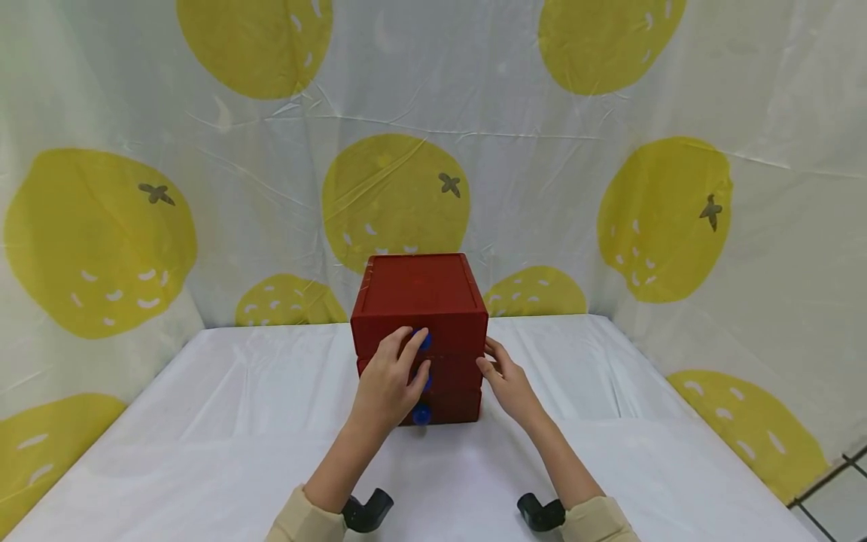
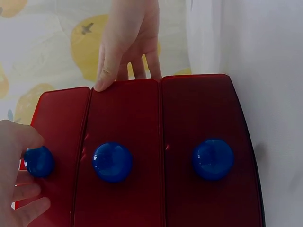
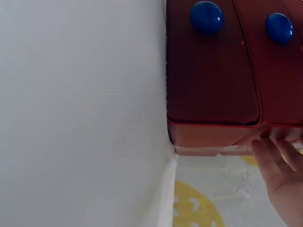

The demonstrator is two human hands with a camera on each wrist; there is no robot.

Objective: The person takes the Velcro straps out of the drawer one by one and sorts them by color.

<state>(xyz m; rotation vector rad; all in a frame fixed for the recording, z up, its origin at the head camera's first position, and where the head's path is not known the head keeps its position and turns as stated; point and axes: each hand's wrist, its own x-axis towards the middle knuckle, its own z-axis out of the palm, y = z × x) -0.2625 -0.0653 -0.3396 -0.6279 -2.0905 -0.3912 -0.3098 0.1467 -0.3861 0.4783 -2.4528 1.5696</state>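
Observation:
A red three-drawer box (image 1: 420, 286) stands on the white cloth, one round blue knob on each drawer front. At the top drawer, my left hand (image 1: 389, 380) has its thumb and fingers around the top knob (image 2: 39, 161). The middle knob (image 2: 112, 161) and bottom knob (image 2: 213, 159) are untouched. My right hand (image 1: 509, 380) rests against the box's right side, near the middle drawer. Its thumb lies at the front edge, and its fingers (image 3: 269, 153) stretch fairly straight along the side wall. All three drawers look closed.
White cloth (image 1: 257, 391) covers the table around the box. Behind and at the sides hangs a pale curtain (image 1: 515, 188) printed with yellow fruit. Black curved pieces (image 1: 369, 510) sit at both wrists, beside beige sleeves (image 1: 308, 518).

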